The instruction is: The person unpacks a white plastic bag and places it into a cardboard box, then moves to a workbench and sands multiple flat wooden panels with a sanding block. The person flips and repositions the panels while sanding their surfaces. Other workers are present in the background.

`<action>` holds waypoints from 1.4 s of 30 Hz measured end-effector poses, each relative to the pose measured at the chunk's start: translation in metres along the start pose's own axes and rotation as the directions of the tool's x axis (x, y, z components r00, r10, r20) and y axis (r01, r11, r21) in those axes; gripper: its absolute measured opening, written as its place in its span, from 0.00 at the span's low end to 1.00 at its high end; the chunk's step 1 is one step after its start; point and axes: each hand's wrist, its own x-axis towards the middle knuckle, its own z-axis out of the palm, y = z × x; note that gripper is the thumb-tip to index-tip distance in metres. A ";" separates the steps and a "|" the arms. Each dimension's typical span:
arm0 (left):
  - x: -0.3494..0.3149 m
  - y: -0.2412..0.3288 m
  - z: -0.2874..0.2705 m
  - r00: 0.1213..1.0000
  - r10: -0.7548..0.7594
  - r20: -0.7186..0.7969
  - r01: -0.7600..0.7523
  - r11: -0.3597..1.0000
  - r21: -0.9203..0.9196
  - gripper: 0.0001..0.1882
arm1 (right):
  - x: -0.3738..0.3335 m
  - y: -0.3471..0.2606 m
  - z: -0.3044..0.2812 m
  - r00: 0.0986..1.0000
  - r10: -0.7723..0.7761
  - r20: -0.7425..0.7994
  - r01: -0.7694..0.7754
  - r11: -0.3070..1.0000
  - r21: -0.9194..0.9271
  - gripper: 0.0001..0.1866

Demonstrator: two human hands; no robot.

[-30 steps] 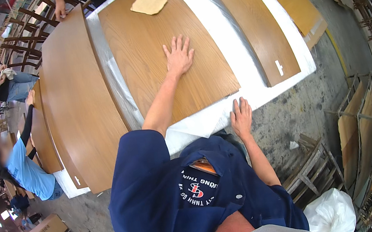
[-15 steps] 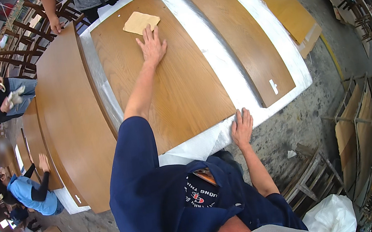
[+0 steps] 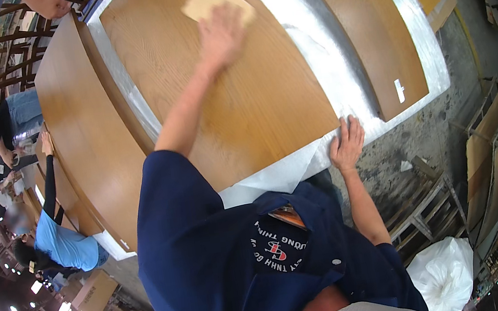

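Note:
Under the fingers of my left hand (image 3: pixel 224 36) lies a tan rectangular pad (image 3: pixel 198 1), pressed onto the broad wood-grained panel (image 3: pixel 242 103). Motion blurs that hand and part of the pad. I cannot tell whether the pad is cloth or abrasive paper. My right hand (image 3: pixel 347 144) rests open at the near right corner of the same panel, fingers stretched over the white wrapping sheet (image 3: pixel 301 166) and touching the panel's edge.
A narrower panel (image 3: pixel 365 33) lies to the right, a large one (image 3: pixel 83 114) to the left. Another person's hand (image 3: pixel 53 6) is near its far end; a blue-shirted person (image 3: pixel 69 245) works further left. A wooden frame (image 3: pixel 423 211) and white plastic bag (image 3: pixel 444 274) stand at lower right.
My left hand has moved further onto the tan pad, which has shifted and turned on the panel. My right hand stays at the corner. The whole view has shifted a little.

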 end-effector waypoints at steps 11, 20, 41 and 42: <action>-0.172 0.162 -0.060 0.917 0.329 0.225 -0.201 0.869 -0.452 0.37 | -0.004 0.001 0.002 0.998 -0.044 -0.035 0.044 0.999 0.002 0.32; -0.282 0.199 -0.057 0.943 -0.094 0.319 0.153 0.974 -0.165 0.38 | -0.010 0.005 0.003 0.998 -0.049 -0.050 0.049 0.999 0.006 0.31; -0.303 0.174 -0.092 0.929 -0.086 0.360 0.182 0.954 -0.240 0.23 | 0.073 -0.054 -0.001 0.995 -0.085 -0.045 0.091 0.982 0.167 0.26; -0.300 0.165 -0.085 0.975 -0.059 0.213 0.125 0.943 -0.307 0.22 | 0.072 -0.054 0.002 0.998 -0.059 -0.036 0.064 0.987 0.150 0.26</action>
